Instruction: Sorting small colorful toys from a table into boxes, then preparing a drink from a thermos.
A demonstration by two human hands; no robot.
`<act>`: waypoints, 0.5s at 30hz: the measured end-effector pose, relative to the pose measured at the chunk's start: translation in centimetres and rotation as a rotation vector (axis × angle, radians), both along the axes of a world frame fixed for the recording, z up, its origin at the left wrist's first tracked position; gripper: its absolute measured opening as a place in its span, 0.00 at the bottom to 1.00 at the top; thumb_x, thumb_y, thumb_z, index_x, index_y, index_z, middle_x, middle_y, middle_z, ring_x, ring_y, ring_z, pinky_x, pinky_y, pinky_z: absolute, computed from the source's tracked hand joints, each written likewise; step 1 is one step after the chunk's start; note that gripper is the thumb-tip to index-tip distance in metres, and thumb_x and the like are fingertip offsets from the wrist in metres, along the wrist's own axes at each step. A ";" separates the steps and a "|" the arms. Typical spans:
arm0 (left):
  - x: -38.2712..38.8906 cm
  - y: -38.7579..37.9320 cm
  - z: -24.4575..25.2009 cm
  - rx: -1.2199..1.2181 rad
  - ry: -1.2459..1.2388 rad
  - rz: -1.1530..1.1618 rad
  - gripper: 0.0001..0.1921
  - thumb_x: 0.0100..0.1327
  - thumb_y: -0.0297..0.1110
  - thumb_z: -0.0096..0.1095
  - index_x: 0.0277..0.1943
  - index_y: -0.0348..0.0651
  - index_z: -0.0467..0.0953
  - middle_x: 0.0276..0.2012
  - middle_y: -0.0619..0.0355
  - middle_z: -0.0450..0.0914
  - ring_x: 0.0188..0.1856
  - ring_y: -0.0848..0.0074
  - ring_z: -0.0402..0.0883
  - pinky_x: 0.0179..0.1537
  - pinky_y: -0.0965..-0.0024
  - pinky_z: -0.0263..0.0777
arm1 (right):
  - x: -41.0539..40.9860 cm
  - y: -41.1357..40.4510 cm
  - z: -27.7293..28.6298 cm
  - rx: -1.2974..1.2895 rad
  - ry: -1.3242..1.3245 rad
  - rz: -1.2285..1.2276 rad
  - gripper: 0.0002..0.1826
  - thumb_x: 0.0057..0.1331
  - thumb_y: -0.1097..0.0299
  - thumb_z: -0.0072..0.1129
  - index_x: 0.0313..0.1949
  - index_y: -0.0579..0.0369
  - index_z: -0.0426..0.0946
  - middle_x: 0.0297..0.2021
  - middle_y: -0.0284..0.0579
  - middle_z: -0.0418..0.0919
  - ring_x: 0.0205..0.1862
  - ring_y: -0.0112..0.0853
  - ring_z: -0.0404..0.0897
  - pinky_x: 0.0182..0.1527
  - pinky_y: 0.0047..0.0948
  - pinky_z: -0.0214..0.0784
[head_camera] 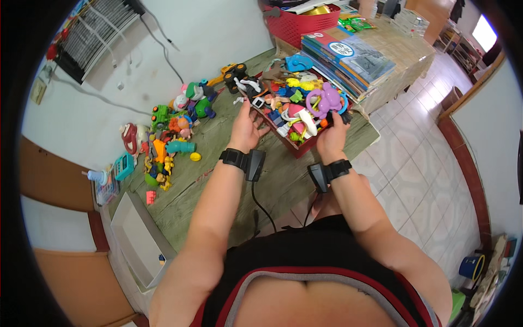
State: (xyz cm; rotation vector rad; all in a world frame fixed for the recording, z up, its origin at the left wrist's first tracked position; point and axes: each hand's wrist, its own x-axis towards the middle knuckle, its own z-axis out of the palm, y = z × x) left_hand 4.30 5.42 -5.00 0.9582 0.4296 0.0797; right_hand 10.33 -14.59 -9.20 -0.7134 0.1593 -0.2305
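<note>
A dark red box [300, 152] filled with mixed small toys stands at the far right part of the table, close to the books. At its near left side is my left hand [247, 127], fingers spread, thumb up by the rim. My right hand [334, 133] is at the near right corner, thumb on the rim beside a purple ring toy [327, 100]; its other fingers are hidden. Whether either hand bears the box's weight cannot be told. Left of the box, many toys lie in a loose heap, among them a teal toy [179, 147] and a green tractor [160, 116].
A pale open box [135, 241], with a small figure inside, is at the table's left end. Stacked books [347, 61] and a red basket [300, 26] stand behind the toy box. A yellow toy vehicle [235, 73] sits near the wall. Tiled floor [408, 171] lies to the right.
</note>
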 end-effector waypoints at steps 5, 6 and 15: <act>-6.5 2.9 2.3 0.462 0.078 0.079 0.44 0.64 0.51 0.58 0.73 0.47 0.38 0.71 0.40 0.48 0.70 0.51 0.52 0.63 0.47 0.55 | -1.1 -5.0 0.6 -0.005 0.018 -0.009 0.34 0.63 0.74 0.54 0.65 0.58 0.49 0.52 0.42 0.67 0.52 0.29 0.68 0.58 0.31 0.59; -8.5 4.5 2.4 0.688 0.090 0.140 0.43 0.62 0.50 0.60 0.72 0.45 0.43 0.68 0.35 0.54 0.68 0.48 0.57 0.63 0.53 0.58 | -0.7 -6.4 0.2 -0.091 -0.029 0.007 0.34 0.63 0.75 0.53 0.65 0.59 0.48 0.53 0.43 0.65 0.54 0.30 0.67 0.60 0.32 0.57; -34.4 11.3 5.2 1.714 0.977 0.155 0.39 0.56 0.46 0.66 0.68 0.51 0.57 0.62 0.35 0.63 0.62 0.46 0.66 0.61 0.49 0.61 | -6.9 1.0 11.4 -0.578 -0.590 0.147 0.29 0.64 0.80 0.47 0.64 0.57 0.51 0.60 0.48 0.60 0.62 0.33 0.61 0.64 0.32 0.54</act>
